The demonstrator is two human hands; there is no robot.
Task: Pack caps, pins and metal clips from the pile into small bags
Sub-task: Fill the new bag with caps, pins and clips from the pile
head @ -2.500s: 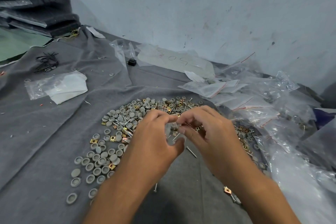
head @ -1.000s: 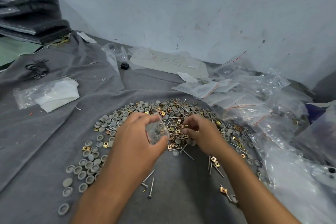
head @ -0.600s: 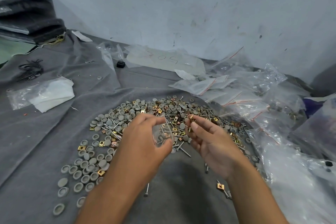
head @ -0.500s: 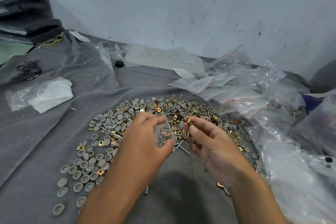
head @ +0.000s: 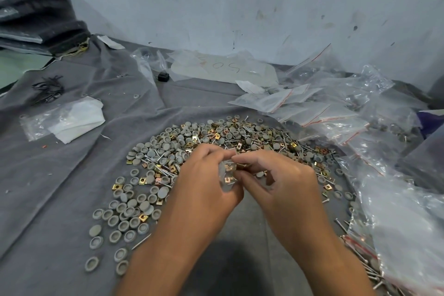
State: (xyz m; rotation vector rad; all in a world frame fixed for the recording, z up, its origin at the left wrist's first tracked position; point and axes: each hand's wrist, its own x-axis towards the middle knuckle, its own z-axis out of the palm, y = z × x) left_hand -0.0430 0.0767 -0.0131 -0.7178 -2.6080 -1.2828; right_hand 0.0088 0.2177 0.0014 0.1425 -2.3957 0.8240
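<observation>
Above the pile (head: 216, 151), the left hand (head: 204, 190) pinches a small clear bag (head: 227, 174) holding brass clips; the right hand (head: 286, 185) pinches a clip at its mouth.

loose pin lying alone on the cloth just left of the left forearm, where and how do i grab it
Pinch the loose pin across its thin shaft near the middle, coming straight down from above. It lies flat on the grey cloth, slanted, apart from the caps, so both sides are free for fingertips.

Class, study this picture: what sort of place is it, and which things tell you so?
Probably a small hand-packing workshop: a pile of caps, pins and metal clips on grey cloth, and heaps of small zip bags.
</observation>
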